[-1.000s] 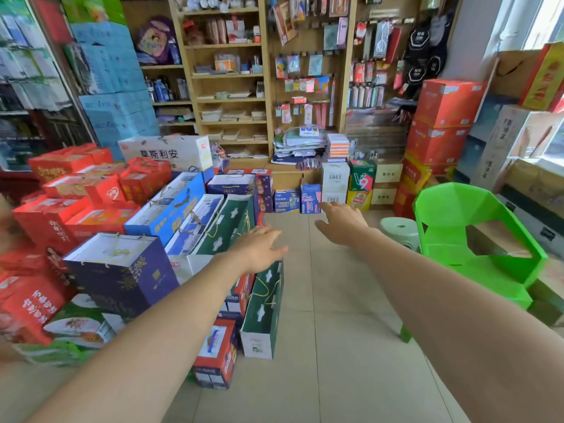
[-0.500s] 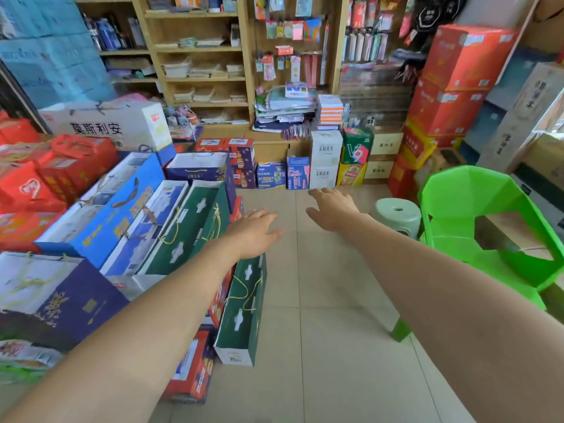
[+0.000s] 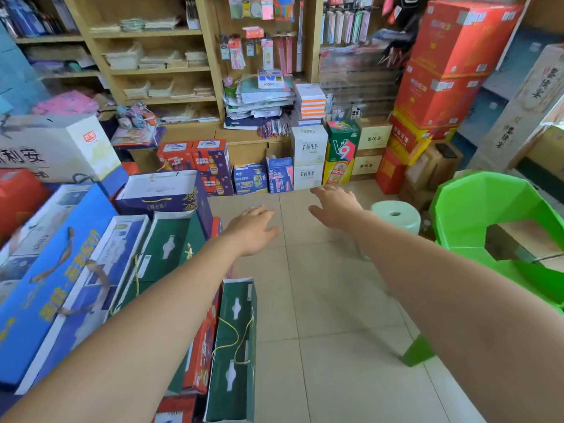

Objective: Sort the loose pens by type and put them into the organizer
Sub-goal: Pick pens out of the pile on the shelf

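Both of my arms stretch forward over a tiled shop floor. My left hand point(image 3: 251, 228) is open, palm down, and holds nothing. My right hand point(image 3: 334, 206) is open too, fingers spread, empty. A heap of loose colourful pens point(image 3: 273, 128) lies far ahead on the wooden counter ledge, below a stack of papers point(image 3: 259, 99). More pens hang in packets on the pegboard point(image 3: 265, 41). I cannot make out an organizer.
Stacked gift boxes point(image 3: 76, 254) crowd the floor on the left. A green plastic chair point(image 3: 494, 239) and a pale green stool point(image 3: 395, 215) stand to the right. Red cartons point(image 3: 442, 71) pile up at the back right. Small boxes point(image 3: 308, 157) line the counter's foot.
The view has moved forward toward the counter and tilted down; shelves and boxes appear nearer. Both hands stay extended, open and empty.
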